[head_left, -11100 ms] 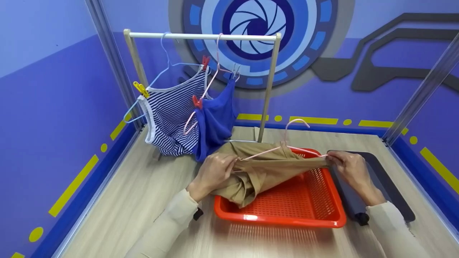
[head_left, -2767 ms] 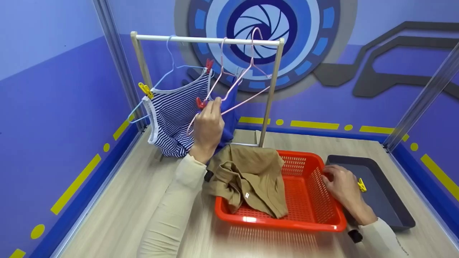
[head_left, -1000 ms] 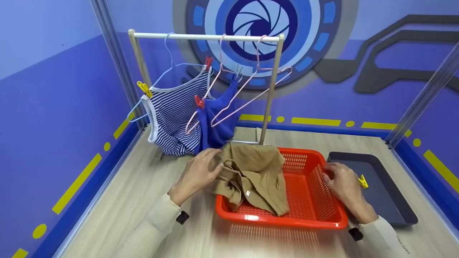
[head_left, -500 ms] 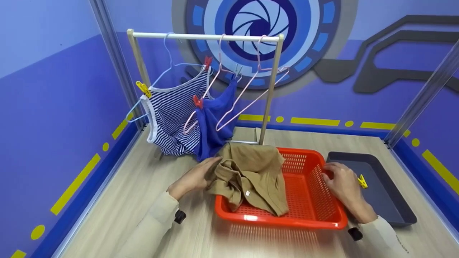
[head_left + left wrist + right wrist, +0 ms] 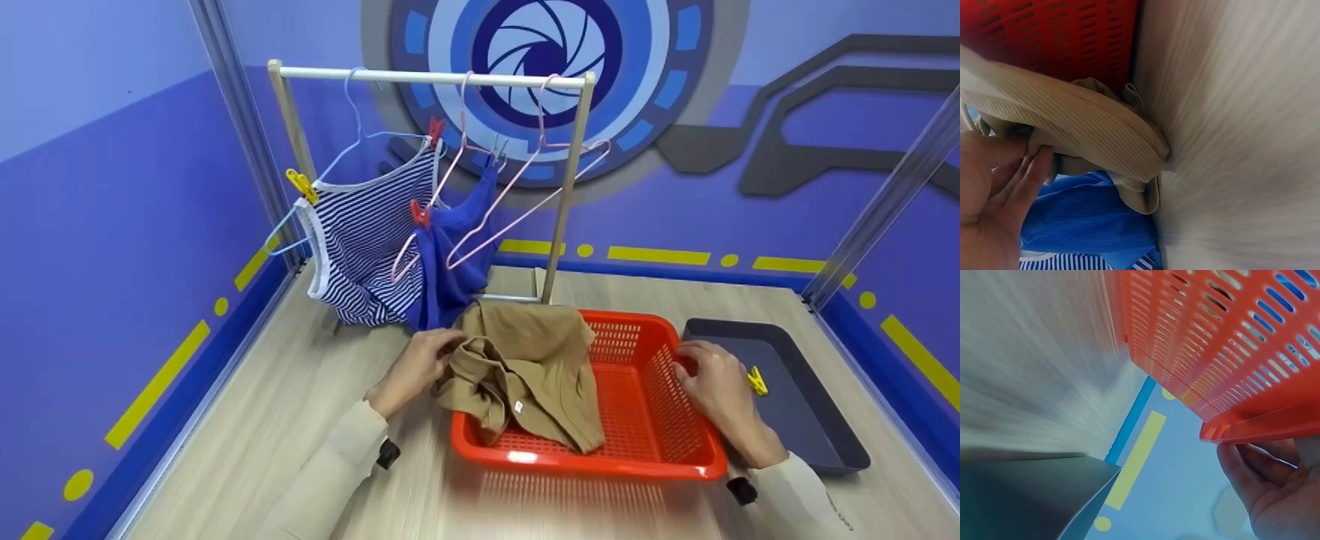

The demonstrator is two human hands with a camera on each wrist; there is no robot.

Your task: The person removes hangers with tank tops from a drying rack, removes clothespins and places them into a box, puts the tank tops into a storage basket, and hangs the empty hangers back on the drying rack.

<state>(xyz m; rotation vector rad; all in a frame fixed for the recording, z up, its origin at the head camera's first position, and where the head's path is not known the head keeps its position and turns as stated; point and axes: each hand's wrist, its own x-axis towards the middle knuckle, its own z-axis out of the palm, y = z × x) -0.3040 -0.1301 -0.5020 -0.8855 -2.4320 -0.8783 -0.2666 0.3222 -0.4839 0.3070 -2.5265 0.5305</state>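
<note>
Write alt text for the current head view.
Left hand pinches a tan garment draped over a red basket's left side; right hand touches the right rim. Behind, a rack holds a striped garment, blue garment and bare pink hanger. A dark tray at right holds a yellow clip.

Held against a tan garment [image 5: 544, 341] earlier, a pink hanger [image 5: 517, 220] now hangs bare from the rack [image 5: 412, 77]. The left hand [image 5: 415, 369] has gone from hanger to garment, the right hand [image 5: 720, 394] to the red basket rim [image 5: 585, 465].

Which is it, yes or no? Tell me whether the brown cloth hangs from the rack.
No, the brown cloth lies draped partly over the basket.
</note>
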